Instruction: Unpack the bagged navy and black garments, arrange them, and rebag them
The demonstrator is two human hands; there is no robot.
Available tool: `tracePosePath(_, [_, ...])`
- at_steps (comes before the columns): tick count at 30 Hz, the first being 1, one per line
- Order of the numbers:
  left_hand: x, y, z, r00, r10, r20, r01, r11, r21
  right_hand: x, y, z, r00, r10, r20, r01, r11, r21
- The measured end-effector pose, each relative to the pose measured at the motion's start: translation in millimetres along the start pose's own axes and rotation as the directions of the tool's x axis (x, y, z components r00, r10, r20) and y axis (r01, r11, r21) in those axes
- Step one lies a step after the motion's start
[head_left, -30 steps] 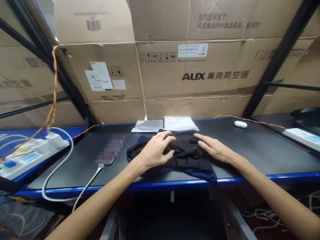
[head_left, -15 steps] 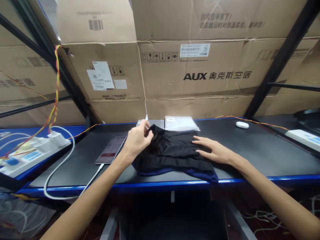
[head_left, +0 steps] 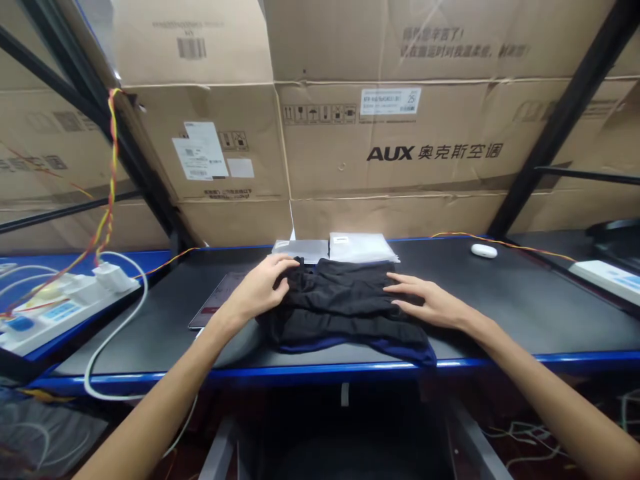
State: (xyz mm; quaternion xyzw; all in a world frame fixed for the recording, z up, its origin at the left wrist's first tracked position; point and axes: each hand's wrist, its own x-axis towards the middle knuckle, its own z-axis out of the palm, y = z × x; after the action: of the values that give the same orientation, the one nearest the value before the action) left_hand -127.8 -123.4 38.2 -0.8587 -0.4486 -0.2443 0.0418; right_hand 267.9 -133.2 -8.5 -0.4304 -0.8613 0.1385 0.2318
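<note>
A black garment with dark blue edges lies folded on the black table near its front edge. My left hand rests on the garment's left side, fingers spread and pressing the cloth down near its top left corner. On the garment's right side lies my right hand, flat with fingers stretched out. Neither hand grips anything.
A phone on a white cable lies left of the garment, partly behind my left wrist. Clear plastic bags sit behind it. A white earbud case is at the back right, a power strip at far left. Cardboard boxes wall the back.
My left hand pulled the garment's left part up and over, then laid it down and now rests flat on it. My right hand has stayed pressed on the right side.
</note>
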Motion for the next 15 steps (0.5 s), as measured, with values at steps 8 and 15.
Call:
tracePosePath(8, [3.3, -15.5, 11.8, 0.971, -0.105, 0.215, 0.106, 0.994, 0.006, 2.8, -6.1, 0.6, 1.000, -0.025, -0.013, 0.025, 0.999, 0.038])
tracePosePath(15, [2.0, -5.0, -8.6, 0.998, -0.030, 0.051, 0.039, 0.982, -0.184, 3.8, -14.2, -1.5, 0.988, -0.022, -0.151, 0.048, 0.984, 0.170])
